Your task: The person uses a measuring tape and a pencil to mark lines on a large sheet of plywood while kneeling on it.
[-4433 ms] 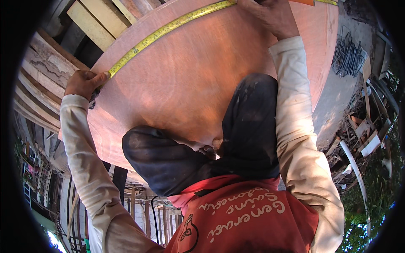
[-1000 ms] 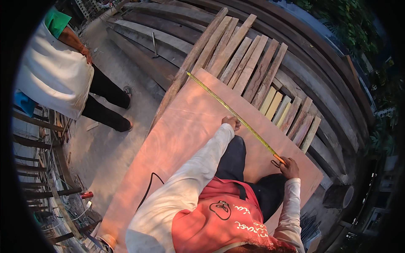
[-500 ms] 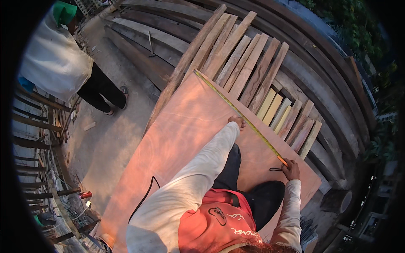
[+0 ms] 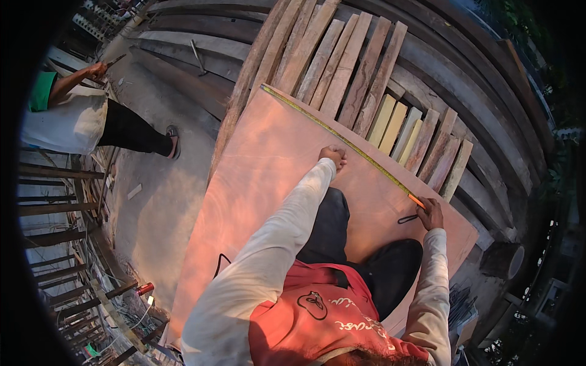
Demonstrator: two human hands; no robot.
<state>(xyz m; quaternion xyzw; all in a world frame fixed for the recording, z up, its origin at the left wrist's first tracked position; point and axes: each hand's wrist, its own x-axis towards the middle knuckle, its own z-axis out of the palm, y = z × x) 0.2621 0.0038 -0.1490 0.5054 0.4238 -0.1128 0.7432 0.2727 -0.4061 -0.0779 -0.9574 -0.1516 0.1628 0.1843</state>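
Note:
A reddish plywood sheet (image 4: pixel 262 183) lies beneath me, and my legs rest on it. A yellow tape measure (image 4: pixel 345 139) stretches along its far edge, from the far left corner toward the right. At its right end my right hand (image 4: pixel 430 214) is closed around the tape measure's orange end, and a black cord loop (image 4: pixel 407 219) lies beside it. My left hand (image 4: pixel 334 157) rests on the sheet just nearer than the tape's middle, its fingers curled. A small gap separates it from the tape; whatever its fingers enclose, if anything, is hidden.
Several wooden beams (image 4: pixel 348 73) lie side by side beyond the sheet, over larger dark timbers (image 4: pixel 201 27). A hammer (image 4: pixel 197 56) rests on those timbers. At the left stands another person (image 4: pixel 73 122), holding a dark thin tool. A red cylinder (image 4: pixel 145 289) lies lower left.
My left hand has drawn back slightly from the tape, which it was beside. My right hand stays at the orange end. The other person's forearm now shows, stretched out with a tool.

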